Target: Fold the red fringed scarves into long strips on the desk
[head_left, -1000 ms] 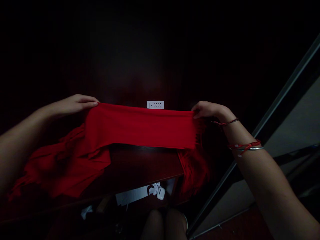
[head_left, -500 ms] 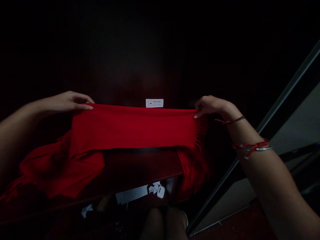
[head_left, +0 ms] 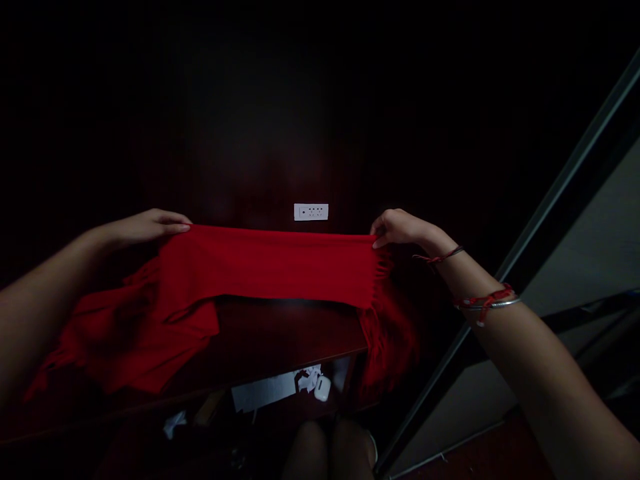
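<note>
The left hand (head_left: 155,225) pinches the upper edge of the red scarf (head_left: 285,267), below and to the left of the wall socket (head_left: 311,212); the right hand (head_left: 400,228) pinches the same edge near the fringe, below and to the right of it. Half a second ago that edge met the socket's underside; now a dark gap shows between them, and the hands have drawn slightly closer together. The held stretch thus sits lower, still fairly straight, which suggests it is being eased down under control. The rest of the scarf lies bunched down and left of the socket, with more fringe low on its right.

Beneath the socket runs the dark, reddish desk (head_left: 295,327). Lower still, under its top, are a pale sheet (head_left: 265,392), crumpled paper (head_left: 309,378) and a small white case (head_left: 322,388). Far right of the socket, a metal-edged frame (head_left: 570,153) slants through the dim room.
</note>
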Tool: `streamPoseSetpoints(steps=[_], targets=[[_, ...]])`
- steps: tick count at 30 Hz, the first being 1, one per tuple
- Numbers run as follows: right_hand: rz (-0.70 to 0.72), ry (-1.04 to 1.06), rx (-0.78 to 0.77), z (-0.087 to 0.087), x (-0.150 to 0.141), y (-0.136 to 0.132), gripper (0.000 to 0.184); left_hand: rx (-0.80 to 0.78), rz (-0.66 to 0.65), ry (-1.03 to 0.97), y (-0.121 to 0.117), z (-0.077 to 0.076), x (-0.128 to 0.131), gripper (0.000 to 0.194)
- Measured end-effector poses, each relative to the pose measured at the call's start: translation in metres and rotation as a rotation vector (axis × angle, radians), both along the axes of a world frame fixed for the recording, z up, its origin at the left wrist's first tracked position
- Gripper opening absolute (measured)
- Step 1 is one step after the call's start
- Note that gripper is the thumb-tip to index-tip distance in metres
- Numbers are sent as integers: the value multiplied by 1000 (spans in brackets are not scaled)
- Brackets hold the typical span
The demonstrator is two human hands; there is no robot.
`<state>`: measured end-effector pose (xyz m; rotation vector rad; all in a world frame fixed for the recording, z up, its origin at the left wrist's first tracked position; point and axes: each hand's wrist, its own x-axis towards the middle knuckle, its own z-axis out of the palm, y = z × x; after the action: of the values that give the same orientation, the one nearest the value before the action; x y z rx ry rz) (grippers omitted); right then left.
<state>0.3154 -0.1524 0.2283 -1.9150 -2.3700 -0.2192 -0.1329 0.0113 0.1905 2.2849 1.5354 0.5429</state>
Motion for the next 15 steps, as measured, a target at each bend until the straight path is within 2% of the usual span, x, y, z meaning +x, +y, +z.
streamPoseSetpoints(steps=[4,7,12,15], targets=[[-70,-82,46,-2,4,5,22,35,-20,-30,2,4,3,39],[-110,-146,34,1,9,3,23,2,-75,-53,0,6,5,37],[-166,-179,-170,15,19,-14,22,-127,-199,-66,-12,9,16,35],[-291,-147,-267,20,26,-14,24,-164,-220,-90,-16,7,34,29]])
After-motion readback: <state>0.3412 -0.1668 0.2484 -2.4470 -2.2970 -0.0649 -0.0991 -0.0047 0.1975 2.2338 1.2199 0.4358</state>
